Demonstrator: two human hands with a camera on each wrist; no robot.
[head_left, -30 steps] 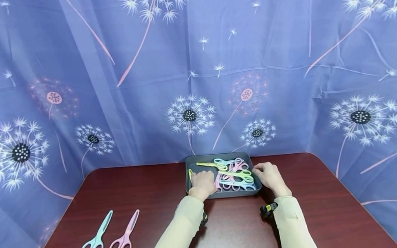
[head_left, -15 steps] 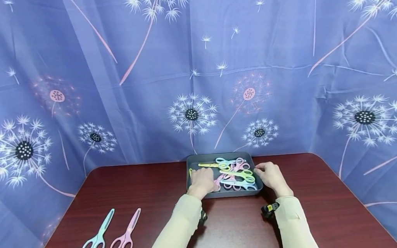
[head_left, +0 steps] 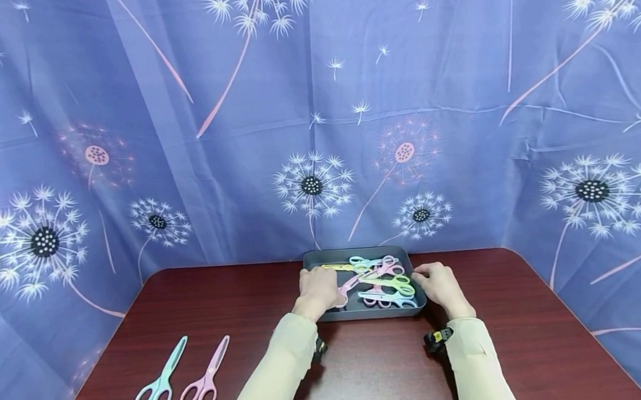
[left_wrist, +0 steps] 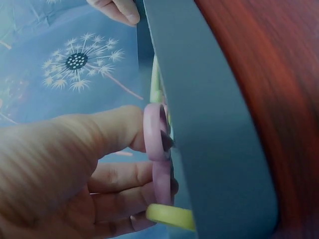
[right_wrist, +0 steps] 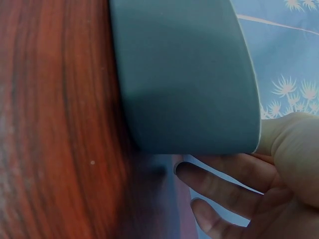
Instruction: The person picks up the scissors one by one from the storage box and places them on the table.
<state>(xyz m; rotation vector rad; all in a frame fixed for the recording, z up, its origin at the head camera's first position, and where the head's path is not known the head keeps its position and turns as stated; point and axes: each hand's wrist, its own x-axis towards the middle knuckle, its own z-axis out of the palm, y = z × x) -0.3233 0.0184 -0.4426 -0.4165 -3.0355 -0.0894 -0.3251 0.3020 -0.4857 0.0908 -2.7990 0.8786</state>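
A grey tray (head_left: 358, 316) with several small scissors in it stands at the table's back edge. My left hand (head_left: 315, 291) reaches over its front left part and grips a pair of pink scissors (head_left: 346, 292). In the left wrist view, thumb and fingers hold the pink handle loops (left_wrist: 153, 132), just above the tray wall; a yellow handle loop (left_wrist: 172, 217) is beside the fingers. My right hand (head_left: 442, 288) holds the tray's right side, thumb at the rim and fingers along the outer wall (right_wrist: 189, 79). Green scissors (head_left: 392, 283) and light blue scissors (head_left: 387, 299) lie to the right inside.
On the table's left lie larger mint scissors (head_left: 159, 382) and larger pink scissors (head_left: 206, 378), side by side with blades pointing away. Yellow scissors (head_left: 334, 267) lie at the tray's back. A blue dandelion-print curtain (head_left: 240, 187) hangs right behind the table.
My left hand has shifted a little left in the tray, and the pink scissors have moved left with it. It now covers the yellow tip at the tray's left side. The right hand stays put.
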